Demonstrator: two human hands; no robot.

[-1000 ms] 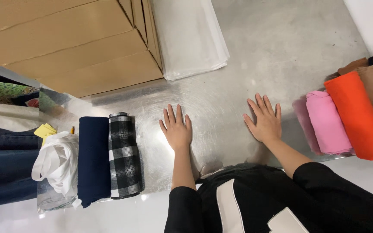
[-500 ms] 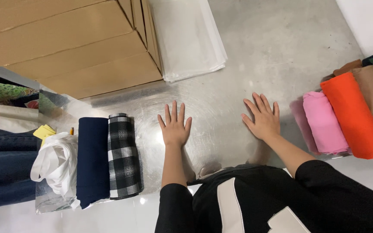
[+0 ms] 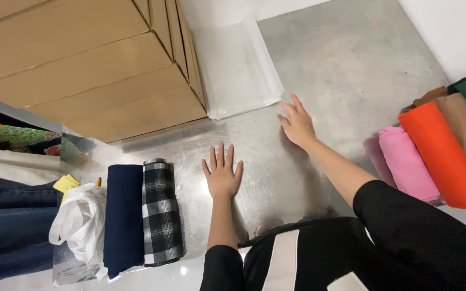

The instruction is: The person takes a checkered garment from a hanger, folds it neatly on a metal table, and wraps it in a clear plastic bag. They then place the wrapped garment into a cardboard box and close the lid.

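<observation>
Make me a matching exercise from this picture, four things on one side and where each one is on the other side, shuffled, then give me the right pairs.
Things:
1. left hand
2. right hand
3. checked fabric roll
4. orange fabric roll

Places:
A. in the group of rolls at the right edge, beside the pink fabric roll
B. flat, fingers spread, on the shiny metal surface
C. next to the navy fabric roll on the left
D. stretched out by the corner of the clear plastic sheets

Pairs: 1-B, 2-D, 3-C, 4-A
</observation>
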